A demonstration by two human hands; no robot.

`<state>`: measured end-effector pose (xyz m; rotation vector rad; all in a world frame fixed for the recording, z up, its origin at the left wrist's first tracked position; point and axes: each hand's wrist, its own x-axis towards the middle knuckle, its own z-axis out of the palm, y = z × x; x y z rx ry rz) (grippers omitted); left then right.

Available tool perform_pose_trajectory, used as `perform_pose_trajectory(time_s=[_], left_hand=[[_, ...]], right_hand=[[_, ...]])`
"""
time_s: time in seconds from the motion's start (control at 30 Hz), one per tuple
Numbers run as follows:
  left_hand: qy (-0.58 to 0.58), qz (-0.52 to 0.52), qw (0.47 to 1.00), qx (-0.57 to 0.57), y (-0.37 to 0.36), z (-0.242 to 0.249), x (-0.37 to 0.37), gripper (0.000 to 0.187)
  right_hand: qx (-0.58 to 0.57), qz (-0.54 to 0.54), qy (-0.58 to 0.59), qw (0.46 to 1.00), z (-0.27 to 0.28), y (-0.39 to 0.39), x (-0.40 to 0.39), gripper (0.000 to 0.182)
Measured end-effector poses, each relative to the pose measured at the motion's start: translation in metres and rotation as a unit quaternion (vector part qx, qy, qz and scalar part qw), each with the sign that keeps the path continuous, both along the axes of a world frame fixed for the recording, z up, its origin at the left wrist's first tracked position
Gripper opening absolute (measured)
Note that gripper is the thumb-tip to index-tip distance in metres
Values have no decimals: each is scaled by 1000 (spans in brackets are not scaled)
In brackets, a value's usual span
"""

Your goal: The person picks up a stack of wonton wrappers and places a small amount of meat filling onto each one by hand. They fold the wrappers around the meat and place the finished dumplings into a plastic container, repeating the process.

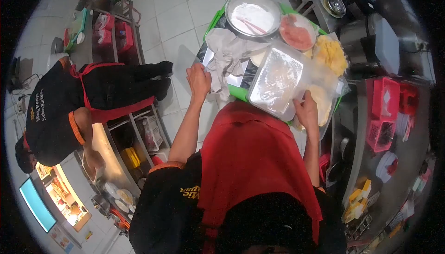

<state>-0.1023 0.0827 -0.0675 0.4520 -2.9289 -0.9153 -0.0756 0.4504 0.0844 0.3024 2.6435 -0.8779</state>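
Observation:
My left hand [198, 80], fingers curled, grips a translucent plastic sheet [182, 60] left of the crumpled greyish paper [226, 52]. At the near right, the closed fingers of my right hand [307, 110] are at the edge of a rectangular plastic tray [277, 78] dusted white inside. Beyond the tray stand a metal bowl of white powder [251, 16] with tongs-like pink sticks in it and a bowl of pinkish food [297, 31]. Yellow pieces in plastic [330, 54] lie to their right. Pale round pieces [321, 102] show beside my right hand.
A co-worker [60, 110] in black with a red apron stands at the left, by a counter [109, 154]. On the right, a metal counter [371, 161] holds pink baskets [384, 103] and yellow items [357, 201]. A large pot [354, 38] stands at the upper right.

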Motion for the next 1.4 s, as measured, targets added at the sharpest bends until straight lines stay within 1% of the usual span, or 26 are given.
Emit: perform_pose_trajectory(time_s=[0.03,0.07,0.13,0.17,0.23,0.27,0.33,0.4,0.47,0.5,0.53,0.57,0.6,0.63,0.7,0.73,0.83,0.9,0.93,1.0,1.03,1.07,1.1,1.13,1.23,1.4], left_hand=[[24,9,1000,7,3,4,0,22],[24,7,1000,7,3,8,1,22],[145,-32,987,57,1,22,3,18],[145,-34,987,57,2,28,7,18],[175,-133,972,84,9,54,11,17],[176,-135,972,83,12,59,15,17],[197,-238,944,120,20,65,21,21],[168,-259,942,132,30,63,25,22],[165,-299,933,111,38,55,26,25],[138,-303,937,107,38,46,26,28],[139,-303,937,106,38,39,24,28],[128,-275,949,88,39,32,24,34],[118,-246,959,70,41,35,20,41],[118,-245,960,71,42,39,16,41],[75,-205,965,145,48,49,9,58],[75,-203,965,146,51,51,5,58],[51,-181,972,143,65,58,-11,69],[5,-153,988,37,81,66,-21,74],[5,-150,988,39,87,68,-26,74],[-72,-121,989,-35,96,70,-37,69],[-71,-119,990,-34,96,65,-40,69],[-72,-118,989,-51,95,57,-44,63],[-74,-118,988,-69,94,50,-48,57],[-73,-118,988,-69,91,44,-51,57],[-29,-105,991,-81,75,33,-57,48],[-16,-86,995,-53,54,24,-61,45]], right_hand=[[16,8,0,1000,-1,0,0,30],[16,6,0,1000,0,0,0,30],[-18,-19,-18,999,6,-5,1,31],[-18,-22,-19,999,5,-4,2,31],[-22,-13,-4,1000,2,-2,4,32],[-23,-14,-4,1000,1,-1,6,32],[-57,-25,10,998,1,-1,7,33],[-50,-23,6,999,7,-2,8,34],[-42,-18,1,999,9,-1,8,34],[-42,-18,-3,999,9,0,9,35],[-43,-17,-7,999,9,1,8,35],[-43,-16,-6,999,8,2,9,35],[-50,-14,-5,999,8,2,9,35],[-57,-11,-5,998,7,3,9,36],[-47,-4,-10,999,3,5,11,36],[-39,1,-13,999,2,6,11,36],[-20,10,-19,1000,-1,7,8,34],[-18,6,-15,1000,-7,10,7,33],[-16,-2,-10,1000,-8,11,6,32],[-9,-6,-2,1000,-5,14,4,31],[-2,-13,6,1000,-3,16,5,31],[-1,-11,8,1000,-3,20,6,31],[-17,-15,23,999,-2,24,7,30],[-34,-20,38,998,-2,28,9,30],[-29,-32,5,999,-3,37,10,30],[-50,-35,-2,998,2,32,13,31]])
